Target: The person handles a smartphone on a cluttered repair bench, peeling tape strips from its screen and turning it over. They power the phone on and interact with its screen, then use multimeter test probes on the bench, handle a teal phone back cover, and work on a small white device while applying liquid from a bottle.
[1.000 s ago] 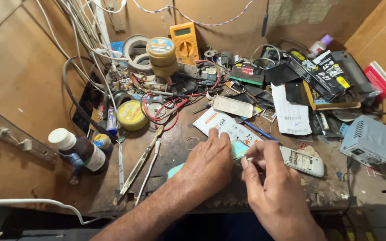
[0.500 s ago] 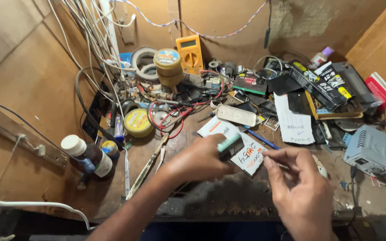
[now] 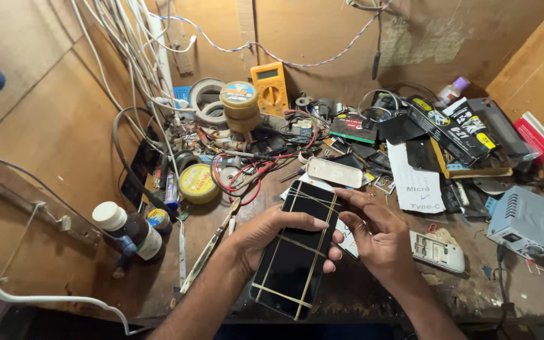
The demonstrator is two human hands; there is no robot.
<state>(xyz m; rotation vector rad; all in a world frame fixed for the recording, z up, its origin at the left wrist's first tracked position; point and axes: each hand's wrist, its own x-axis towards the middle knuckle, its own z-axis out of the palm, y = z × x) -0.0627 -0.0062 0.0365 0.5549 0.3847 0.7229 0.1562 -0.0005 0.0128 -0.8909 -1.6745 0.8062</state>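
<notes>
We see the glossy black phone (image 3: 297, 249) (criss-crossed with thin yellow rubber bands) held above the near worktop (image 3: 373, 293) edge, long axis running near-to-far. The left hand (image 3: 266, 236) wraps its left side, fingers closed; the right hand (image 3: 376, 233) pinches the far-right corner.

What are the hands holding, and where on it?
A black phone bound with rubber bands: left hand grips its middle, right hand touches its top right corner.
</notes>
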